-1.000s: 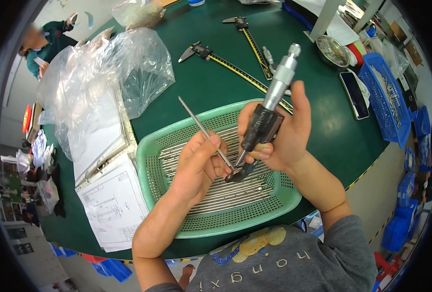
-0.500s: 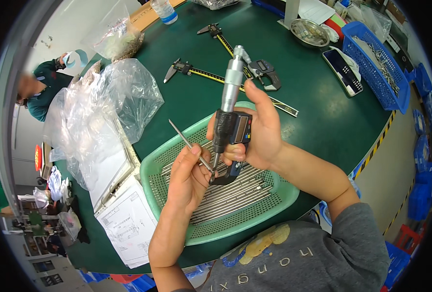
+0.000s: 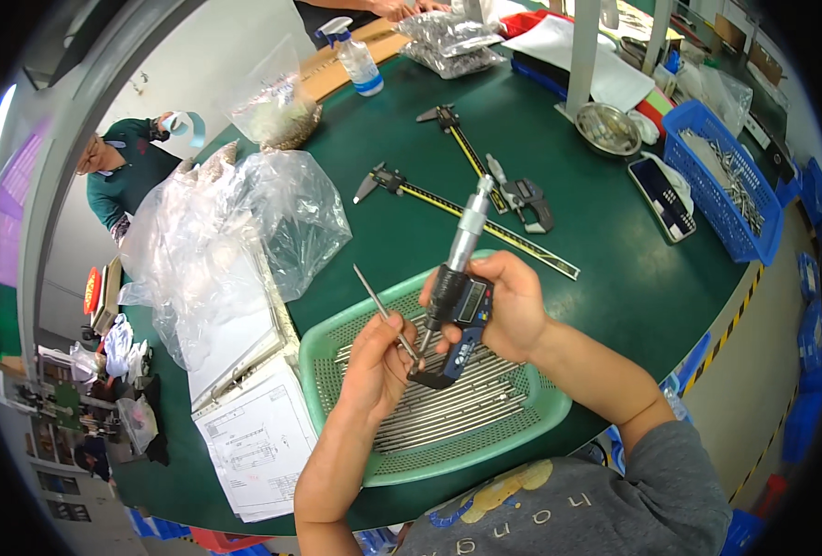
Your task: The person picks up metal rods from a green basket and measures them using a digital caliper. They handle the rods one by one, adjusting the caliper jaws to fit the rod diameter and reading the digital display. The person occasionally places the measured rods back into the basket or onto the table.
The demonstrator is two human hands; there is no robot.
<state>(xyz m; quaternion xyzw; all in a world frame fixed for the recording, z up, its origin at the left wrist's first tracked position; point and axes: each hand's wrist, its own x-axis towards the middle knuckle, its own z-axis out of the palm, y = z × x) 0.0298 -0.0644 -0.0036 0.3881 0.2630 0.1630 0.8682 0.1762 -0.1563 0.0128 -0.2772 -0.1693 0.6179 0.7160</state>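
Note:
My left hand (image 3: 374, 366) pinches a thin metal rod (image 3: 371, 288) that slants up to the left. The rod's lower end lies at the measuring gap of a digital micrometer (image 3: 475, 301); whether the jaws touch it I cannot tell. Wrapped round the micrometer's frame is my right hand (image 3: 511, 313), its thumb beside the display. The silver thimble points up and away. Below both hands sits a green mesh basket (image 3: 550, 405) with several similar metal rods (image 3: 448, 417) lying lengthwise in it.
Two calipers (image 3: 466, 148) (image 3: 485, 224) and a second micrometer (image 3: 527, 202) lie beyond the basket. Drawings (image 3: 253, 454) and plastic bags (image 3: 300, 208) are at left. A blue basket (image 3: 679, 139), phone (image 3: 661, 199) and metal bowl (image 3: 607, 128) stand at right. A co-worker (image 3: 133, 167) is far left.
The view has tilted up, so the table sits lower in it. My right thumb has come down from near the thimble to the micrometer's frame. The rod stays in my left hand.

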